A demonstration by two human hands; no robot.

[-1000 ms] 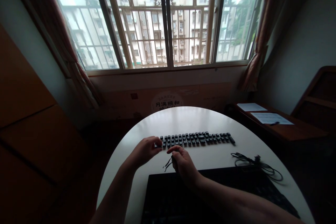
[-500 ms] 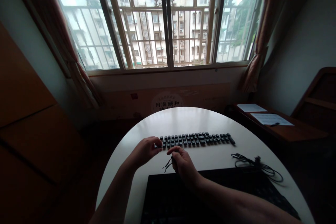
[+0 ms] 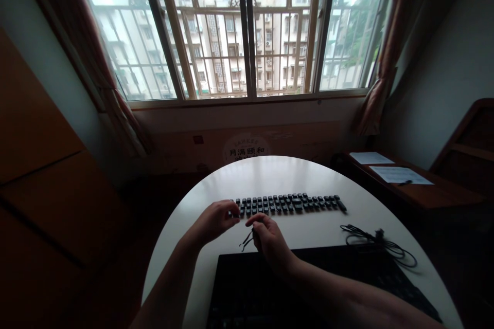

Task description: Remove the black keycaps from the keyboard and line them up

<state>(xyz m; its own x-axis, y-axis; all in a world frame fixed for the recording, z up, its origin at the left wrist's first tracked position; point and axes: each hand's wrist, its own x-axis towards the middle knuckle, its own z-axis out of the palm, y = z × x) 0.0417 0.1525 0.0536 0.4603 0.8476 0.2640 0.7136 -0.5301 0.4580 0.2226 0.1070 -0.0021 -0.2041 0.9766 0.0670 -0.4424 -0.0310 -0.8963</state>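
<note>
Several black keycaps (image 3: 285, 204) stand in rows on the white table (image 3: 231, 180). At the left end of the rows, my left hand (image 3: 218, 220) is closed, thumb and fingertips pinched on a dark keycap (image 3: 234, 214). My right hand (image 3: 270, 240) curls around a thin wire keycap puller (image 3: 247, 241), its wire prongs pointing down and left just beyond the keyboard's far edge. Below that hand lies a black keyboard (image 3: 247, 288), partly covered by my right forearm; its details are lost in the dark.
A coiled black cable (image 3: 380, 241) lies at the table's right. Beyond the table on that side, a wooden surface (image 3: 443, 193) bears paper sheets (image 3: 401, 175) and a pen (image 3: 406, 183). A barred window (image 3: 247, 36) with tied curtains is ahead.
Both hands keep nearly the same pose and place. The whole view has shifted very slightly.
</note>
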